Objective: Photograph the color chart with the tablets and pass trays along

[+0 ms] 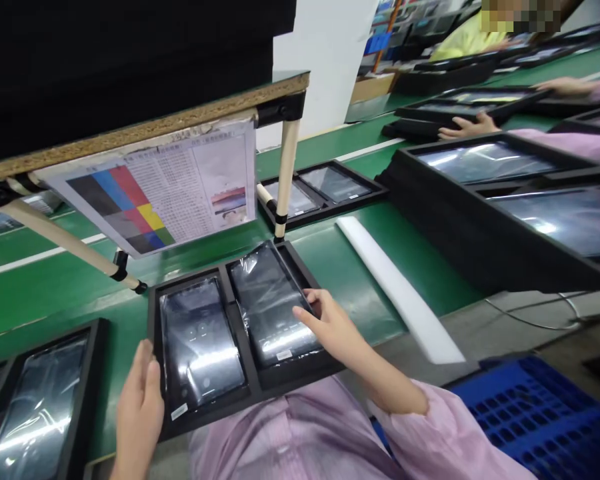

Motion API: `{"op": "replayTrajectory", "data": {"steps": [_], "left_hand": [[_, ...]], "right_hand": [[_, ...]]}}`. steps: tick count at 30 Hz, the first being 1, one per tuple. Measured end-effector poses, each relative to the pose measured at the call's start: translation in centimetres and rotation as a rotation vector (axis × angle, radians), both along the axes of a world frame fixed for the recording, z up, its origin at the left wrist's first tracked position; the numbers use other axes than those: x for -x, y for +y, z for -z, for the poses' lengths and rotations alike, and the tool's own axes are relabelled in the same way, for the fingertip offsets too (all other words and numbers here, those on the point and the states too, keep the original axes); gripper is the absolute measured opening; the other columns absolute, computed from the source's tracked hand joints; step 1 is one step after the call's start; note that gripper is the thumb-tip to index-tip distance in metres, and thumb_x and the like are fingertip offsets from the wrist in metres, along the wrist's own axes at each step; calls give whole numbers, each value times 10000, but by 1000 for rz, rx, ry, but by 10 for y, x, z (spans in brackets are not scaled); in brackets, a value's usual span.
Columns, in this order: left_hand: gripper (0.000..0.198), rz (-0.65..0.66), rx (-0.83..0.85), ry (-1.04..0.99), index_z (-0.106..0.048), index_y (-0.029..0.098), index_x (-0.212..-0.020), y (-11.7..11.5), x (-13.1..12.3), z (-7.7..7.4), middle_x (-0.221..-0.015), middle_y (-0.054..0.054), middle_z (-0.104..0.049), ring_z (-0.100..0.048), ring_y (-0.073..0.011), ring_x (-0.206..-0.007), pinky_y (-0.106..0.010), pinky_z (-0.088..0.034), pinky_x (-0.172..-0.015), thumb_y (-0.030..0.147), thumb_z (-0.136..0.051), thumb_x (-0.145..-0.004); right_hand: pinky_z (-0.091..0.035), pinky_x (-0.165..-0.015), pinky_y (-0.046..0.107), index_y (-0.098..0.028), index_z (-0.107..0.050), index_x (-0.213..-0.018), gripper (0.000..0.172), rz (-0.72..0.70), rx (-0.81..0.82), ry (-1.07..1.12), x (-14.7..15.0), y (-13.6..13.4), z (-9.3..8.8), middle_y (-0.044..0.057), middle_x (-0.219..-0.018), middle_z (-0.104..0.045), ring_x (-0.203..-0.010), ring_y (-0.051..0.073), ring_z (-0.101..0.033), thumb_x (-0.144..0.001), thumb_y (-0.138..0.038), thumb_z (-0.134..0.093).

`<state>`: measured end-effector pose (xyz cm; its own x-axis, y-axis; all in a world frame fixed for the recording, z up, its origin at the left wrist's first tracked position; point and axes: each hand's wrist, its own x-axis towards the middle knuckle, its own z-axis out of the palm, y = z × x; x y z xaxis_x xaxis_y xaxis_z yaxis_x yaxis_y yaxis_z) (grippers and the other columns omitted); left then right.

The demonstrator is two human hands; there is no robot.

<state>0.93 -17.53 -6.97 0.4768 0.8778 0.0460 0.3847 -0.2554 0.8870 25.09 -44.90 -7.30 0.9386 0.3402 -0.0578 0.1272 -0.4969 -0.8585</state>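
Observation:
A black two-compartment tray (253, 383) sits in front of me at the edge of the green bench. In its left compartment lies a dark, glossy tablet-like panel (200, 340) in clear film, with a small white label. Another film-wrapped panel (273, 307) rests askew over the right compartment, its right edge raised. My right hand (330, 323) grips that edge, thumb on top and fingers at the side. Along the tray's left outer side, my left hand (140, 397) lies with its fingers stretched out, touching or very near the rim.
A stand with pale posts (286, 167) carries a colour-patch sheet (165, 190). More trays stand at left (97, 360) and behind (330, 160). A white strip (395, 287) lies to the right. Below is a blue crate (535, 413). Co-workers' hands (470, 127) handle trays at right.

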Motion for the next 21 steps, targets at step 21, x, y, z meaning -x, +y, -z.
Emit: {"op": "replayTrajectory", "data": {"steps": [21], "left_hand": [[1058,57,-280,-365,-234,208,-1549,-82,-32,-58,-1556,-214,-376,-459,-337,-1405,-464,-425,-1131,455,-842,-719]], "right_hand": [[-510,-1076,485,-217,-631,-1284,787,-473,-947,275,49,94,-65,128,-1305,-656,-1318,327,-546,-804,-837,-560]]}}
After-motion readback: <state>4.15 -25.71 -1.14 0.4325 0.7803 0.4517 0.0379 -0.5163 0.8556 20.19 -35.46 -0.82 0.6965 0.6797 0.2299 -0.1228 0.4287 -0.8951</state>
